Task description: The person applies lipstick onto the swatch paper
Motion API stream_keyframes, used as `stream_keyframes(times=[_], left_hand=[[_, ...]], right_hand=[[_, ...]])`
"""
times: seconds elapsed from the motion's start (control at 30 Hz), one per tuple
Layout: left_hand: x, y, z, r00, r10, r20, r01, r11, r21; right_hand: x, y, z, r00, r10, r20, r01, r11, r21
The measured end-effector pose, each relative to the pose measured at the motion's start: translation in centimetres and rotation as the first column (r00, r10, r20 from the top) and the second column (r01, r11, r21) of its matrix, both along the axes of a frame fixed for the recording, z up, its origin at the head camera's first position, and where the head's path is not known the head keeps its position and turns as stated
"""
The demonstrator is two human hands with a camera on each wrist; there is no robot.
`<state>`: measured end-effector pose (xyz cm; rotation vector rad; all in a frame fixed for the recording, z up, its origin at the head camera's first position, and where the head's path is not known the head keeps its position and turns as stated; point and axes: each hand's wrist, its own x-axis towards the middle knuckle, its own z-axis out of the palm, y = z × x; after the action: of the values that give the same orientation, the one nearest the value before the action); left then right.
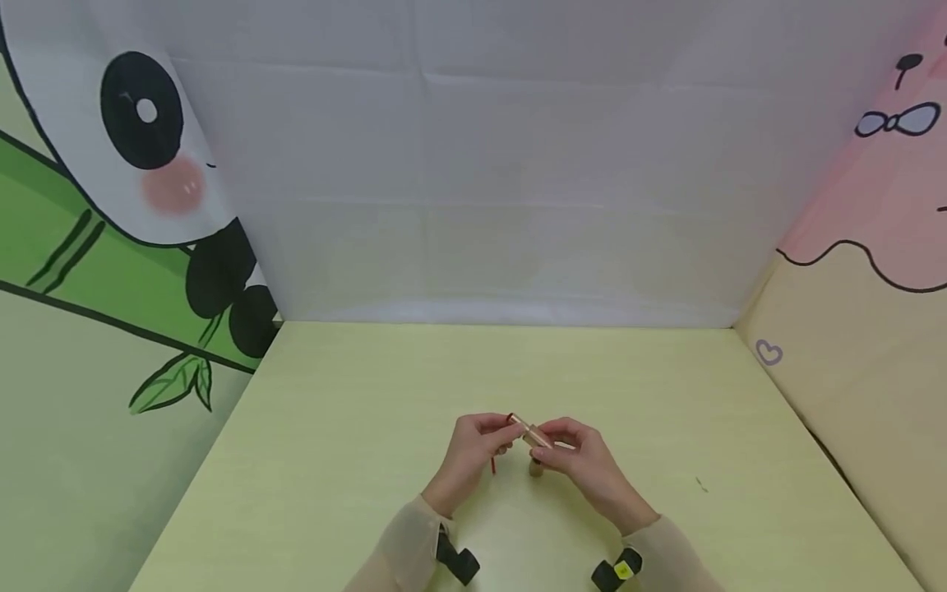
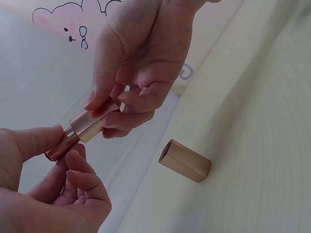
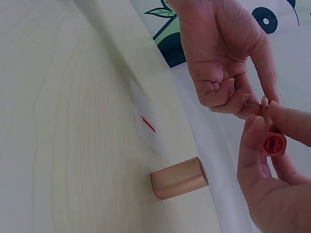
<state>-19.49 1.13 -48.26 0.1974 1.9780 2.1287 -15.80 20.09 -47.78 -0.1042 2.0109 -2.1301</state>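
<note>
As left hand (image 1: pixel 472 450) and right hand (image 1: pixel 588 462) pinch gold tube (image 1: pixel 539 438) | head view: long axis slants upper-leftward

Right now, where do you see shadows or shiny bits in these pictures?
Head view: faint, soft shadows on the bright table; left wrist view: a greyish shadow band across the table, a shine on the gold tube; right wrist view: another greyish band, a soft gleam along the copper cap.
</note>
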Motion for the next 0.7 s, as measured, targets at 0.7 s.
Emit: stream_keyframes(times=[0.7], left_hand=[[0.10, -0.18, 0.39, 1.000, -0.014, 0.026, 0.012, 0.997, 0.075]], right_hand=[[0.16, 0.26, 0.55, 0.965, 0.205, 0.163, -0.164, 0.959, -0.231]])
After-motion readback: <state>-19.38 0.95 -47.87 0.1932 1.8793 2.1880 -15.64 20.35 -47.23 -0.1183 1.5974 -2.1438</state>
